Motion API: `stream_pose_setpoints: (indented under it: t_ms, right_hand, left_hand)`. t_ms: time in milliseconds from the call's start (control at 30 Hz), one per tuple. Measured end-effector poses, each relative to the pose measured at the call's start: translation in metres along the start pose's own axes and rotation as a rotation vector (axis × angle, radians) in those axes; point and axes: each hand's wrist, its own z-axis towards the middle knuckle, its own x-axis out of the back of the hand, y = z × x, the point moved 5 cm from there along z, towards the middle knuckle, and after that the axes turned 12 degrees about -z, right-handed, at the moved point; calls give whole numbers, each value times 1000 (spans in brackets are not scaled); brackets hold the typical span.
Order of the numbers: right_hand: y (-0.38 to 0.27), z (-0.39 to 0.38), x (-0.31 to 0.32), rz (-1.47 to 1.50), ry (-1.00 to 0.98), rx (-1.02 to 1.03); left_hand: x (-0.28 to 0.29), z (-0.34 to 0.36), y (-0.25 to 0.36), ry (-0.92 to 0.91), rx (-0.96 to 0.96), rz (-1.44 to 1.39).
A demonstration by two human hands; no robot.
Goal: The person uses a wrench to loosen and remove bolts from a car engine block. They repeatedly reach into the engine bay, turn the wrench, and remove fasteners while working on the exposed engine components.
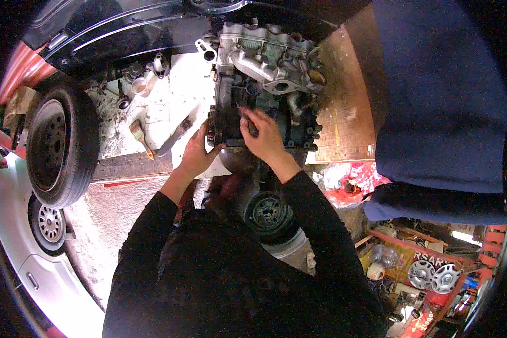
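Observation:
A car engine (231, 112) lies on the workbench, its dark block nearest me and its silvery intake manifold (265, 70) toward the far side. My left hand (196, 155) grips the block's near left corner, thumb along the near edge and fingers against the left side. Over the dark face of the block, my right hand (262, 135) is closed with its fingers curled round something small and dark. A thin tip seems to stick out past the fingertips, but its kind is not clear.
Left of the engine, a paintbrush (141, 138), a second brush with a grey handle (174, 137) and a small clear cup (140, 87) lie on white sheeting (186, 79). A tyre (67, 146) stands farther left. Dark blue cloth (439, 101) hangs at the right.

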Motion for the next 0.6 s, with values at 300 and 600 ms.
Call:
stream_pose_setpoints:
  t_ms: [300,600]
  right_hand:
    - [-9,-22,13,35,-57,-48]
    - [-4,-1,42,230,-398,-221]
  left_hand:
    - [6,0,-5,-21,-20,-119]
    - [36,-31,-33,203,66,-208]
